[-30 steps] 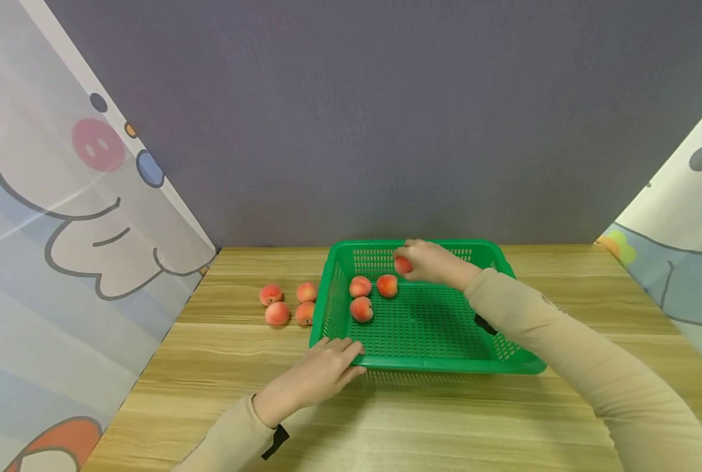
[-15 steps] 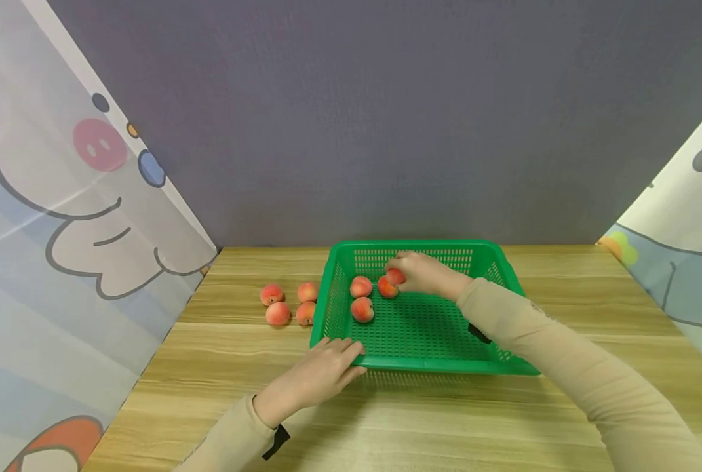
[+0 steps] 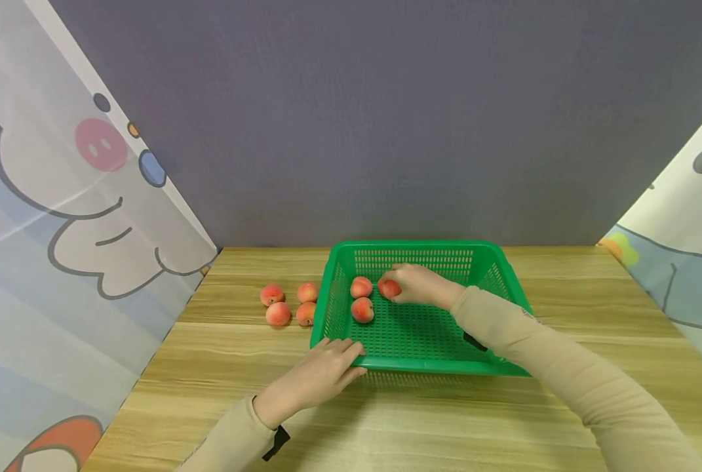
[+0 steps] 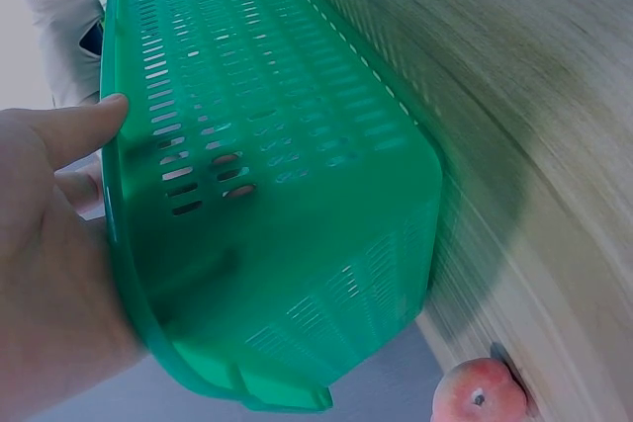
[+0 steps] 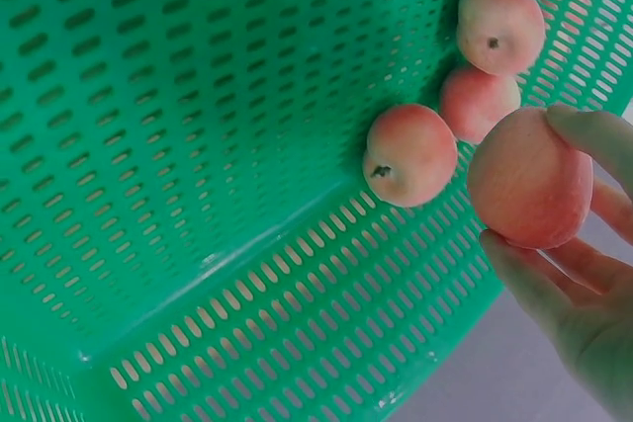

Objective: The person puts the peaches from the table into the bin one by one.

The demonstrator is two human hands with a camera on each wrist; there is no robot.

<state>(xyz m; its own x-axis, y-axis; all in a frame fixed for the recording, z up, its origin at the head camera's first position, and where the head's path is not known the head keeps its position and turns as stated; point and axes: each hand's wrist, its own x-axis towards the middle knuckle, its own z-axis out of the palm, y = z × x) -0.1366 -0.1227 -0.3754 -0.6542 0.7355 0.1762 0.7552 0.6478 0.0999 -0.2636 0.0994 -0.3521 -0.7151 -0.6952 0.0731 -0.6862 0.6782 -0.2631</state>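
the right hand (image 3: 418, 285) grips a peach (image 5: 531, 180) between thumb and fingers (image 5: 591, 137), inside the green basket (image 3: 439, 364), toward its far left part. three other peaches (image 5: 412, 155) lie in the basket: two close together near its left wall, the third just beyond the held one and mostly hidden by it in the head view. whether the held peach touches that third one or the basket's floor, i can't quite tell.

the left hand (image 3: 321, 372) holds the basket's rim at the near left corner, fingers over the top and thumb on the outer side. the basket stands on the wood-grain counter (image 3: 221, 373), its walls and floor slotted.

four loose peaches (image 3: 278, 314) sit on the counter to the left of the basket, the closest just beside its wall. both sleeves (image 3: 518, 328) are beige, with a black strap (image 3: 276, 442) by the left wrist. a grey wall (image 3: 386, 118) rises behind, and cartoon-printed sheets (image 3: 14, 262) hang at both sides.
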